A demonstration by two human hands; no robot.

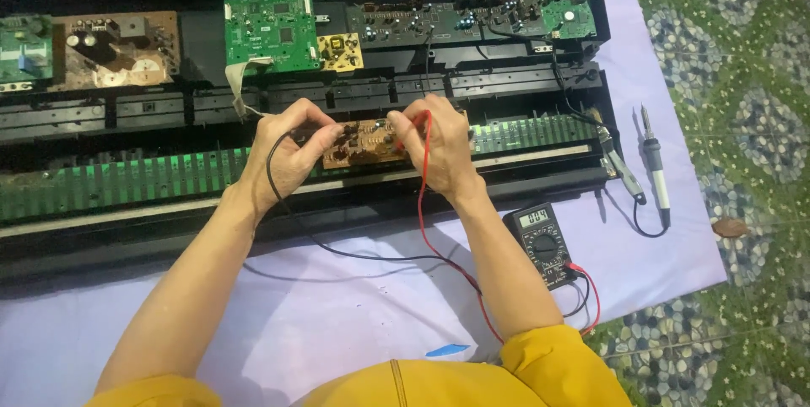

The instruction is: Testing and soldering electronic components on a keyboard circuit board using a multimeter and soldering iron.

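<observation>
Resting at the middle of the opened keyboard chassis (101,242), a small brown circuit board (364,143) is held between the two hands, raised slightly so that its component side faces the camera. The left hand (287,147) is closed on the board's left edge and on the black probe lead (337,253), whose wire loops down from that hand across the lilac cloth (278,314). The right hand (440,144) is closed on the board's right edge and pinches the red probe (422,133), its lead running down past the right wrist. Both leads are carried to the multimeter (544,244), which is laid just right of the right forearm with its display turned up, apparently so that it can be read while both hands are kept on the board.

A soldering iron (652,162) is laid well right of the right hand, on the cloth's edge, beside a grey tool (618,164). Beyond the hands, a green circuit board (272,33) and a small yellow board (340,52) are seated in the chassis.

The probe tips are hidden by the fingers, so the points touched on the board cannot be made out. The multimeter's digits are too small to be trusted. The chassis is cut off at the left edge, and the person's body below the yellow sleeves (557,365) is out of view.
</observation>
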